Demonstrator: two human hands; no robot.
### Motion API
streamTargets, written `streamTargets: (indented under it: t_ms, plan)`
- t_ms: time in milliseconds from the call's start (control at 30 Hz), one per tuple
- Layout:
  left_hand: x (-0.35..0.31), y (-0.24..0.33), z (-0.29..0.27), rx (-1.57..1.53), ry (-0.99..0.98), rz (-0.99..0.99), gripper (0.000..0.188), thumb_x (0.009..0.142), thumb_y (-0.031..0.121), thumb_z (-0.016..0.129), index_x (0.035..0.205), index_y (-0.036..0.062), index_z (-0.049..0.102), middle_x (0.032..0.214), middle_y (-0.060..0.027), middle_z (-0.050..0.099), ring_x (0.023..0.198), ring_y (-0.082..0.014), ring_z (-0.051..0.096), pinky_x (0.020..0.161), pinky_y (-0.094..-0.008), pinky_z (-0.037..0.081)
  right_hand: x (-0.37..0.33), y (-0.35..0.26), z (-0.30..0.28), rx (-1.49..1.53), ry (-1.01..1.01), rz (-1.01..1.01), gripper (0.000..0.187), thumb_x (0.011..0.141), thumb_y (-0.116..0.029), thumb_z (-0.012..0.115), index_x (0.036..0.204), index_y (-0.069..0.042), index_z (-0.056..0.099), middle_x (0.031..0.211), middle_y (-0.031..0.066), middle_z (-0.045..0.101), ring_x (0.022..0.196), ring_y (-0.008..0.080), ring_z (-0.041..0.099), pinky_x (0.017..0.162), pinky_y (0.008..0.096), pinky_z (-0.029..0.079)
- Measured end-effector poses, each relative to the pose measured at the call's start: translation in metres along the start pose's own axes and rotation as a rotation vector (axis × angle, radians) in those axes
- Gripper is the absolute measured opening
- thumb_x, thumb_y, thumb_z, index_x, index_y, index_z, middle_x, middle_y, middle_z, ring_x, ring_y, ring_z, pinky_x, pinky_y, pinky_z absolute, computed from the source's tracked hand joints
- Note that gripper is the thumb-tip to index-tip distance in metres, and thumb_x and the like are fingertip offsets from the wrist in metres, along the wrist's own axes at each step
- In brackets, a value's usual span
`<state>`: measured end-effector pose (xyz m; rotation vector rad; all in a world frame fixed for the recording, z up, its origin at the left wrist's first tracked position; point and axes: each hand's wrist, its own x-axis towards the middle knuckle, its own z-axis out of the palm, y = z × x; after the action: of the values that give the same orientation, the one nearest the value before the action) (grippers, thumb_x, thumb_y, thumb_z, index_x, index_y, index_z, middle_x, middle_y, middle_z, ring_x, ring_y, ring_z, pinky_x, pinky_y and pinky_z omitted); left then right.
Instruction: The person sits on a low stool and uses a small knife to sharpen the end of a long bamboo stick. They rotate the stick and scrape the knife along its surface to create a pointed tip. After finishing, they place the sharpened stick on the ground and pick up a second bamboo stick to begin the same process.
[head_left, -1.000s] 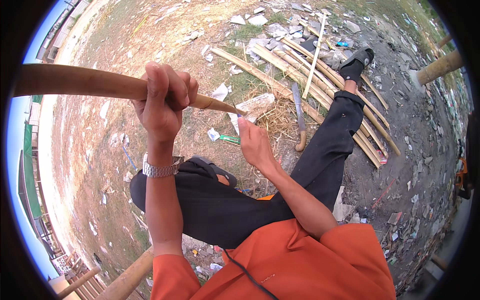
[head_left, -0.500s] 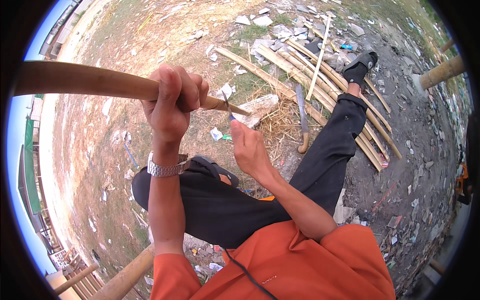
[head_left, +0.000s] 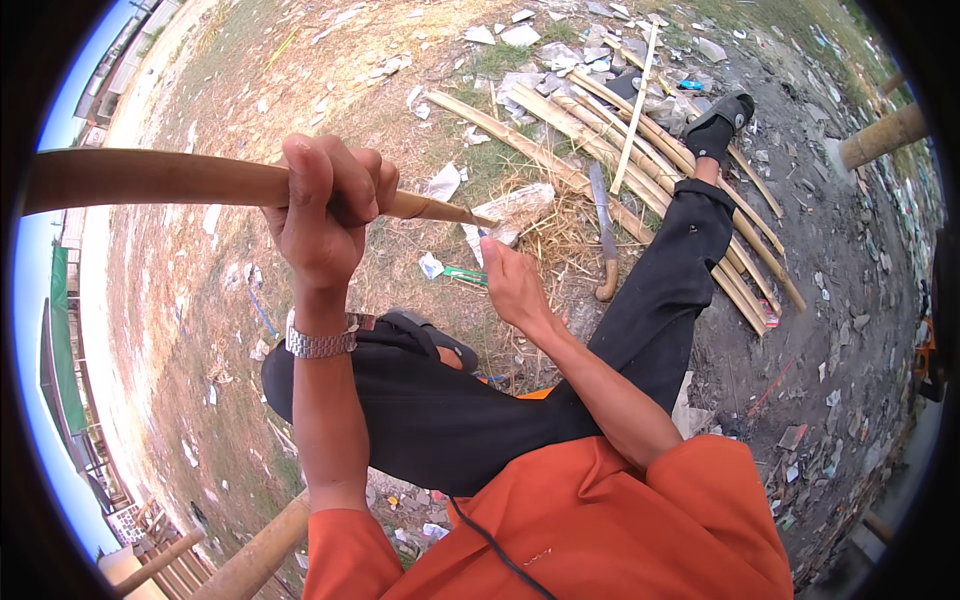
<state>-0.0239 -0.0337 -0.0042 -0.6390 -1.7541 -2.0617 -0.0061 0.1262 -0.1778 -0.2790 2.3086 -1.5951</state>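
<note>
My left hand (head_left: 325, 205), with a metal watch on its wrist, is closed round a bamboo strip (head_left: 160, 180). The strip runs in from the left edge and ends in a narrow tip past my fist. My right hand (head_left: 515, 280) grips a small knife (head_left: 482, 232); only a bit of its bluish handle and thin blade shows, against the strip near the tip. Beneath that tip lies a whitish block (head_left: 520, 210), with straw-like shavings (head_left: 560, 245) beside it.
Right of the shavings rests a large wooden-handled blade (head_left: 604, 235). Several split bamboo lengths (head_left: 560, 170) lie in a pile by my outstretched right foot (head_left: 718, 125). Bamboo poles stand at the right (head_left: 885, 138) and lower left (head_left: 260, 550). Litter and rubble cover the ground.
My right hand has moved slightly right with the knife, whose blade has slid along the strip toward its tip. My left hand and the strip have shifted a little left.
</note>
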Motion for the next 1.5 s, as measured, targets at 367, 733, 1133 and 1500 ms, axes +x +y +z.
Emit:
streamTargets:
  t_ms: [367, 733, 1133, 1500]
  plan:
    - [0.001, 0.001, -0.001, 0.003, -0.052, 0.001, 0.042, 0.101, 0.034, 0.035, 0.068, 0.0107, 0.042, 0.050, -0.0010, 0.037, 0.042, -0.0107, 0.029, 0.047, -0.0294, 0.031, 0.006, 0.033, 0.024, 0.028, 0.074, 0.010, 0.053, 0.098, -0.040, 0.034, 0.075, 0.003, 0.055, 0.070, 0.0294, 0.055, 0.070, 0.0481, 0.054, 0.065, 0.0519, 0.039]
    - [0.001, 0.004, -0.007, -0.042, 0.024, -0.018, 0.047, 0.101, 0.034, 0.035, 0.062, 0.0095, 0.042, 0.048, -0.0017, 0.036, 0.041, -0.0105, 0.027, 0.045, -0.0289, 0.028, 0.042, 0.041, 0.025, -0.185, 0.047, 0.125, 0.054, 0.097, -0.042, 0.032, 0.083, 0.003, 0.058, 0.075, 0.0284, 0.061, 0.079, 0.0487, 0.058, 0.074, 0.0538, 0.044]
    - [0.005, 0.003, -0.002, -0.030, 0.077, 0.009, 0.043, 0.101, 0.032, 0.036, 0.065, 0.0096, 0.043, 0.048, -0.0020, 0.037, 0.040, -0.0099, 0.027, 0.043, -0.0282, 0.027, 0.033, 0.042, 0.034, -0.113, 0.050, 0.114, 0.060, 0.097, -0.042, 0.029, 0.084, 0.005, 0.063, 0.085, 0.0322, 0.060, 0.086, 0.0495, 0.057, 0.081, 0.0536, 0.042]
    - [0.001, 0.006, -0.008, -0.053, 0.070, -0.015, 0.045, 0.101, 0.033, 0.037, 0.063, 0.0087, 0.042, 0.048, -0.0022, 0.037, 0.040, -0.0104, 0.028, 0.043, -0.0281, 0.028, 0.049, 0.098, 0.054, -0.210, 0.068, 0.181, 0.061, 0.097, -0.044, 0.028, 0.084, 0.005, 0.063, 0.080, 0.0318, 0.060, 0.083, 0.0474, 0.059, 0.078, 0.0522, 0.044]
